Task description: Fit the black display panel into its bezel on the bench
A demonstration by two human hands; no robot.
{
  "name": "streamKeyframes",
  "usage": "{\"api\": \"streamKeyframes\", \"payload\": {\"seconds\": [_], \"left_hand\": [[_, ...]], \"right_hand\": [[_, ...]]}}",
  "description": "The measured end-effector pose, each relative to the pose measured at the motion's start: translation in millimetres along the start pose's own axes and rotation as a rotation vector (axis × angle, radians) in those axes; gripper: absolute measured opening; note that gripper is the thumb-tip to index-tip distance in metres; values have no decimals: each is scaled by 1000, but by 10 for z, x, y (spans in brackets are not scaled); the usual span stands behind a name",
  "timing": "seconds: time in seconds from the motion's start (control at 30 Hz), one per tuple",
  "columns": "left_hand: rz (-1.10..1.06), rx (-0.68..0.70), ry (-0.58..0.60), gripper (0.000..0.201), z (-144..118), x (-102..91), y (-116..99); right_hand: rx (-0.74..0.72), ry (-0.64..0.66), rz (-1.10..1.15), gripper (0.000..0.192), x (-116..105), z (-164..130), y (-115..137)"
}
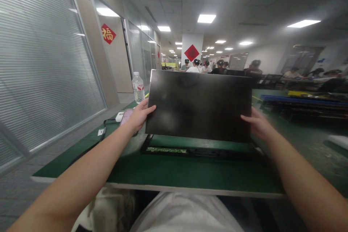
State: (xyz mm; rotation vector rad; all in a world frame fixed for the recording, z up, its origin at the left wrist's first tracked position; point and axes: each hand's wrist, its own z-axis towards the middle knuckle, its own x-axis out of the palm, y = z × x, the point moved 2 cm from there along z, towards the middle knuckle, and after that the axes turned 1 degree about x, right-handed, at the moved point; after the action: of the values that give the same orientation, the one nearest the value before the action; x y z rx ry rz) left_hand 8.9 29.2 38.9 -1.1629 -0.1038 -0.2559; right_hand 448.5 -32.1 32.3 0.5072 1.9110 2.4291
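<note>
A dark, flat LCD screen panel [199, 107] is held up, tilted, over the table. My left hand [140, 115] grips its left edge, thumb across the front. At the right edge, my right hand [257, 123] holds the panel in the same way. The fingers behind the panel are hidden on both sides. Below it a black frame [217, 153] lies on the green table [174, 174], partly covered by the panel. A green circuit board strip [166, 150] shows along the frame's near left side.
Left of the panel stand a water bottle [138, 87] and, nearer, a phone [126, 116] beside a white plug [119, 116] with a black cable [102, 137]. Long blue and black strips [301, 102] lie stacked at the right. Several people sit at tables farther back.
</note>
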Motion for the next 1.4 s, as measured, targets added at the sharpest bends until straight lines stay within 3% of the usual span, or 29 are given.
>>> {"api": "streamKeyframes", "payload": {"seconds": [0.3,0.57,1.4], "left_hand": [[86,-59,79,45,-35,26,153],[105,-137,58,47,-39,44,187],[83,-186,49,43,-49,24,289]], "right_hand": [[69,-121,-45,45,-101,79,-98],[101,-121,-127,37,-110,82,-130],[197,-166,-196,26,-179,124,-202]]}}
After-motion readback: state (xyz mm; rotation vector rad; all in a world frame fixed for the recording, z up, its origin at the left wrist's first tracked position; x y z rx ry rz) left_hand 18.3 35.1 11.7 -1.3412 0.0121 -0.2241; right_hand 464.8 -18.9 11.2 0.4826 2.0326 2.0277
